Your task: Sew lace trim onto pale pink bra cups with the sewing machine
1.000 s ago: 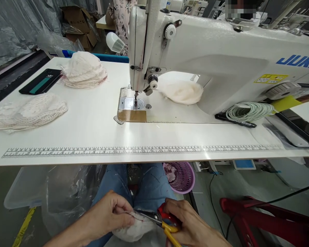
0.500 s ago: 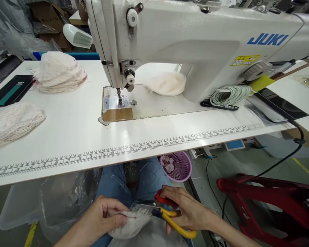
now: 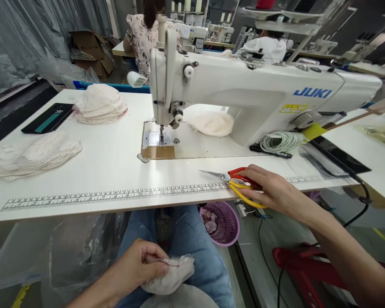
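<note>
My left hand (image 3: 147, 265) pinches a small piece of white fabric (image 3: 171, 276) with a dark red thread line along it, held low over my lap. Up at the table's front edge, my right hand (image 3: 266, 186) has its fingers around the red and yellow handles of a pair of scissors (image 3: 226, 176). The blades point left, nearly closed, over the printed ruler (image 3: 115, 196). Behind them stands a white JUKI sewing machine (image 3: 211, 81), with a round cream fabric piece (image 3: 213, 124) under its arm.
On the left of the table (image 3: 115, 171) lie two stacks of white fabric pieces (image 3: 99, 105) and a black phone-like object (image 3: 48, 118). A coil of pale cord (image 3: 280, 142) lies at the right. Below is a purple basket (image 3: 224, 224) with scraps. Another person (image 3: 141, 38) sits beyond.
My right hand has carried the scissors from the fabric over my lap up to the table's front edge. My left hand still holds the fabric low. The view has tilted upward.
</note>
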Demonstrator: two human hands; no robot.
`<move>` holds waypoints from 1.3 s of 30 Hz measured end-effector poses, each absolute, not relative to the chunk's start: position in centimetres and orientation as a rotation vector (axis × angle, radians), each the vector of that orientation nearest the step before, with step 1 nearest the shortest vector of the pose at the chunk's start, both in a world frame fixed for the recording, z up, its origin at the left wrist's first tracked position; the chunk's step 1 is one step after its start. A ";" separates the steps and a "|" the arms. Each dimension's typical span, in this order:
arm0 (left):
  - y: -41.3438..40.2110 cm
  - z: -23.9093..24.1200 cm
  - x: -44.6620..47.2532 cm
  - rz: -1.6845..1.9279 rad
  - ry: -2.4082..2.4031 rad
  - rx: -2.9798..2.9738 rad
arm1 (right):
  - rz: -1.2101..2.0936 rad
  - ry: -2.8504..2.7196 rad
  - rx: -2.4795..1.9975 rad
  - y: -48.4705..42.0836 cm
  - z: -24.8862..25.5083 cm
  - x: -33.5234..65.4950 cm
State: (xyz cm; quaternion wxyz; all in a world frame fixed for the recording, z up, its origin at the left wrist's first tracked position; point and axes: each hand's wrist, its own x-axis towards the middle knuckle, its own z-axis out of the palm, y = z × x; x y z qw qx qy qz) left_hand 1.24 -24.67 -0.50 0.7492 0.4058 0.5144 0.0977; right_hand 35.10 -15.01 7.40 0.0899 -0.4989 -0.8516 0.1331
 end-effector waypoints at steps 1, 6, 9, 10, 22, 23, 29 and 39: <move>-24.8 -0.6 1.1 0.230 1.115 0.876 | 0.366 -2.554 -1.479 -13.9 7.3 35.8; -25.2 -1.3 0.9 0.331 1.153 0.834 | 0.160 -2.431 -1.509 -15.2 7.1 33.8; -25.2 -1.3 1.0 0.310 1.157 0.855 | 0.487 -2.445 -1.334 -20.1 6.7 28.0; -25.2 -1.1 1.1 0.301 1.151 0.871 | 0.666 -2.504 -1.259 -21.5 6.2 25.9; -25.9 -0.7 -1.0 0.342 1.016 0.940 | 1.647 -2.184 -1.322 -23.1 0.7 20.0; -25.9 -0.8 -1.0 0.340 1.018 0.946 | 1.690 -2.151 -1.288 -23.1 0.6 20.1; -25.9 -1.2 -1.0 0.318 0.997 1.012 | 1.757 -2.074 -1.191 -23.2 0.5 19.7; -26.0 -1.5 -1.3 0.320 1.009 1.020 | 1.794 -2.044 -1.188 -23.2 0.2 18.9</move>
